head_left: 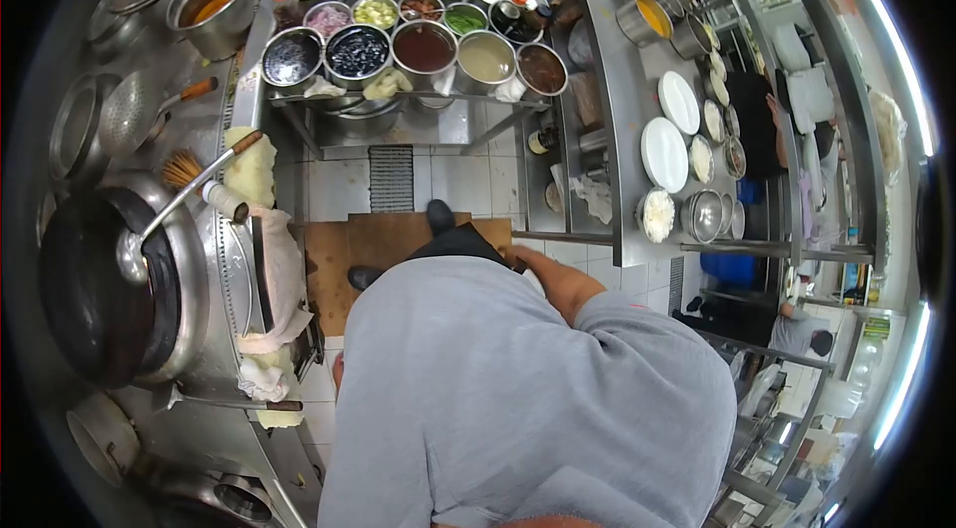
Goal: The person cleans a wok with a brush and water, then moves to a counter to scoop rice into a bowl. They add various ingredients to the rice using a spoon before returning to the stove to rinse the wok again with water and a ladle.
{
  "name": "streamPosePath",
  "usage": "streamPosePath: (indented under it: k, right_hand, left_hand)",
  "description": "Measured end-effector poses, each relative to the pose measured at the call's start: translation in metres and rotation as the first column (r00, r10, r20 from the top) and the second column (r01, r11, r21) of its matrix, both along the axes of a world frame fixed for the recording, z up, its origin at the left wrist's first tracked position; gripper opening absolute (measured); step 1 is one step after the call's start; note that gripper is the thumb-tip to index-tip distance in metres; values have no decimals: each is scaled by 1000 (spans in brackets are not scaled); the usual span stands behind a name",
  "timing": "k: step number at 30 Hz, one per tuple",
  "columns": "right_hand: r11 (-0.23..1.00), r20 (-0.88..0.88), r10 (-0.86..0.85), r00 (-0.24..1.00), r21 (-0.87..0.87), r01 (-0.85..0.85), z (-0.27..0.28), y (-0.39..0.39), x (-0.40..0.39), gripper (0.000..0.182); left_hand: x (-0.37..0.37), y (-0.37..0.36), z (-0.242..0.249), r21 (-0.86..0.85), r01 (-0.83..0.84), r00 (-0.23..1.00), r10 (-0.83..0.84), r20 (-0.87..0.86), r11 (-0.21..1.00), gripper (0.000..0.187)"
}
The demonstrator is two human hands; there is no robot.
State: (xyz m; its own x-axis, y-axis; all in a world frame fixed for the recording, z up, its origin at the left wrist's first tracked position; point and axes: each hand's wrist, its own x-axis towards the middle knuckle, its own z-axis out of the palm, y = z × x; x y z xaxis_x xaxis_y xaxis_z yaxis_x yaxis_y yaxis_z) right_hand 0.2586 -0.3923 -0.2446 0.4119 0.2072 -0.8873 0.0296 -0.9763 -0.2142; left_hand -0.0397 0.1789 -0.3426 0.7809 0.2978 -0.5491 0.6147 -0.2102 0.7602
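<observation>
My right hand (525,256) is low beside my hip, next to the dark trousers; its fingers are mostly hidden by my shirt and leg. A small white patch shows by it, too hidden to name. Only a sliver of skin from my left hand (339,372) shows past the left edge of my grey shirt (478,369), near the stove counter. Whatever either hand holds is out of sight. To the left, a dark wok (95,289) sits on the stove, with a ladle (194,187) resting across it.
Metal pots of sauces and chopped ingredients stand on a cart (453,102) ahead. White plates (664,155) and bowls line the steel counter (622,120) at right. Strainers and an orange-liquid pot (211,2) are far left. Other people stand beyond the shelves. A brown board (329,259) lies underfoot.
</observation>
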Motion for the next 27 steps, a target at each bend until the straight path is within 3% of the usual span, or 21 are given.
streamPosePath:
  k: [1,2,3,4,5,7,9,12,13,14,17,18,20,22,27]
  right_hand:
    - [994,226,-108,968,24,105,6,-16,4,53]
    - [977,439,-210,873,69,201,16,-32,9,51]
    - [871,480,-465,744,97,482,20,-45,23,48]
    - [844,615,-459,641,76,531,17,-65,36,46]
    - [812,734,-431,525,62,580,12,-82,49,44]
    - [769,834,-417,361,112,629,41,-98,76,37]
    - [556,750,-651,115,368,746,77,-107,105,54]
    - [363,638,-755,-150,598,714,40,-160,151,86]
    - [342,697,-687,-203,557,757,20,-179,168,91]
    - [313,749,-614,-248,519,795,-15,-206,184,95]
    - [-129,477,-844,-245,262,956,6,-244,233,104]
    - [-177,480,-830,-285,257,950,7,-248,245,101]
    - [-203,518,-797,-309,252,946,-12,-280,253,98]
    - [-227,538,-776,-330,251,941,-32,-305,257,95]
    - [-217,562,-759,-329,258,941,-57,-337,260,89]
  left_hand:
    - [4,0,9,25,21,997,-23,71,999,34]
    - [7,5,-2,-98,-135,988,125,-94,986,32]
    - [30,3,27,-182,-341,919,286,-270,922,31]
    - [65,-2,75,-198,-544,796,428,-429,815,30]
    - [97,-8,116,-229,-385,915,338,-220,894,25]
    - [128,-2,105,-310,-298,950,249,-186,903,24]
    - [158,-21,112,-351,-297,953,257,-158,888,31]
    - [188,-64,143,-237,-189,971,145,-192,953,35]
    - [191,-82,156,-194,-92,984,59,-168,977,37]
    - [191,-88,152,-256,-33,976,-24,-216,966,32]
    - [184,-133,172,-165,127,950,-168,-262,978,29]
    - [178,-147,181,-165,200,946,-234,-224,966,33]
    - [166,-163,184,-133,363,905,-383,-184,922,35]
    - [168,-188,195,-119,357,837,-374,-399,926,33]
    - [217,-222,232,-141,283,649,-298,-700,949,30]
